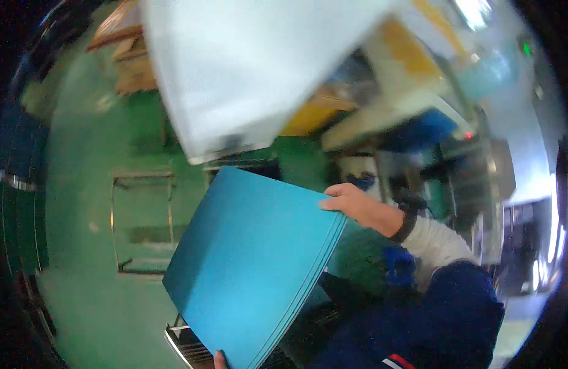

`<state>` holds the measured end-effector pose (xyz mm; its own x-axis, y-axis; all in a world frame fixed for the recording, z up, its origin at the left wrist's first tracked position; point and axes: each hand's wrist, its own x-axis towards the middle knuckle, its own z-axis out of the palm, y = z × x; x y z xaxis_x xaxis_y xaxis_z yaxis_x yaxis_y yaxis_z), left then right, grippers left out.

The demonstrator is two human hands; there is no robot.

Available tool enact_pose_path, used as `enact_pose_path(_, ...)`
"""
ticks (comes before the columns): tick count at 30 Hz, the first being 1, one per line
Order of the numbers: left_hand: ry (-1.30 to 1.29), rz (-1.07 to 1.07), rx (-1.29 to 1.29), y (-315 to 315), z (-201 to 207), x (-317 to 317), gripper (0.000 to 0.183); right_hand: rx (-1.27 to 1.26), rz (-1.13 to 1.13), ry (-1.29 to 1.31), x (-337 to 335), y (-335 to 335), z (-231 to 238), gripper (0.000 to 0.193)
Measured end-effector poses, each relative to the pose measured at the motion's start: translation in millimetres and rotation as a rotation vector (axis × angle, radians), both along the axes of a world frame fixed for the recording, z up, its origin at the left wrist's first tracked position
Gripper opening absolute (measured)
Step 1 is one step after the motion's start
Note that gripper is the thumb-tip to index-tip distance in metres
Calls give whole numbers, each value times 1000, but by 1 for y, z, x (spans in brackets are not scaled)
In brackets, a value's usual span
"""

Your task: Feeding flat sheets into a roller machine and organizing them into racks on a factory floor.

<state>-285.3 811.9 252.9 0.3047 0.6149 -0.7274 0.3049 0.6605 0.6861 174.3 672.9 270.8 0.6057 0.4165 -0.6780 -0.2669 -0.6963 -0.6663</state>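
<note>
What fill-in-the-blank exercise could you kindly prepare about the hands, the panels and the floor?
1. The right hand grips a corner of the stacked ____ panels.
2. The left hand shows less than the ____ one.
3. The floor is coloured ____.
4. A dark band circles the right ____.

Missing words: blue; right; green; wrist.

Stacked panels (253,258) between the hands (358,206), right of a frame (142,176).
</note>
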Motion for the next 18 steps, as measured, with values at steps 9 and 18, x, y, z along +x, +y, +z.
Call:
enact_pose_path(9, -44, -333, -32, -188, 117, 111, 47, -52, -236, -163, 34, -293, 129, 26)
enact_pose_path(18, -318, -298, -653, -273, 89, 218, 29, -113, -183, -144, 136, -460, 228, 21)
